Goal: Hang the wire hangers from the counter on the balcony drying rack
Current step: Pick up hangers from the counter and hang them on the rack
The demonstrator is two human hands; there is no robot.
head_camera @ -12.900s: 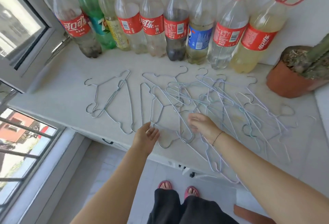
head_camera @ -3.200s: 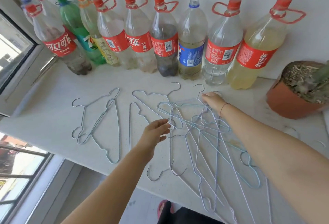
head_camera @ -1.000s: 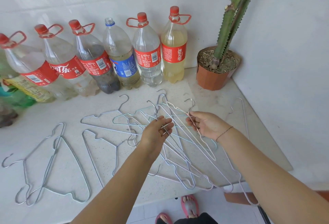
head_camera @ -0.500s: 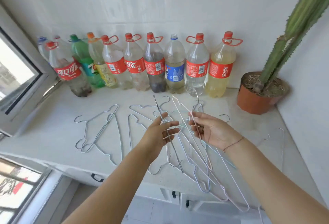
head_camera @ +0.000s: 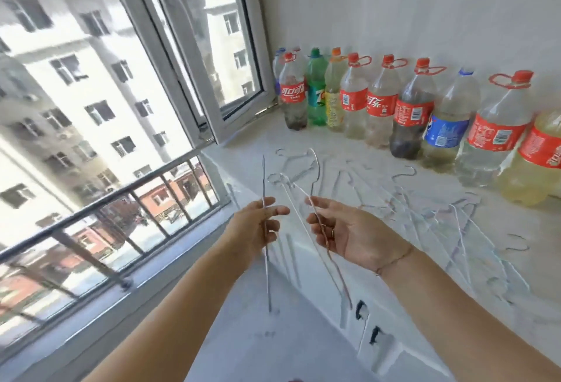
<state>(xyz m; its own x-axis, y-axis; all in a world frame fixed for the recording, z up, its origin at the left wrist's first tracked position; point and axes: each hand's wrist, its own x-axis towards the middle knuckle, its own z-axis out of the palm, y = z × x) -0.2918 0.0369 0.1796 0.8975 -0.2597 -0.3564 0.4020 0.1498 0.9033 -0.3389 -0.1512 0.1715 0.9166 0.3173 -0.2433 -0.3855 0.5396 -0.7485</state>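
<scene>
Left hand point(head_camera: 258, 225) fingers pinch one wire hanger point(head_camera: 264, 199), seen edge-on, upright. Just right of it, right hand point(head_camera: 349, 236) fingers curl loosely round a second hanger point(head_camera: 315, 178), hook up. Further right, the remaining hangers point(head_camera: 449, 220) lie tangled on the counter point(head_camera: 379, 175) below the bottles point(head_camera: 409, 111). Drying rack not in view. My read: carrying step. Keep the two hangers apart so hooks don't snag, hooks upward, firmer right grip before reaching up.
</scene>
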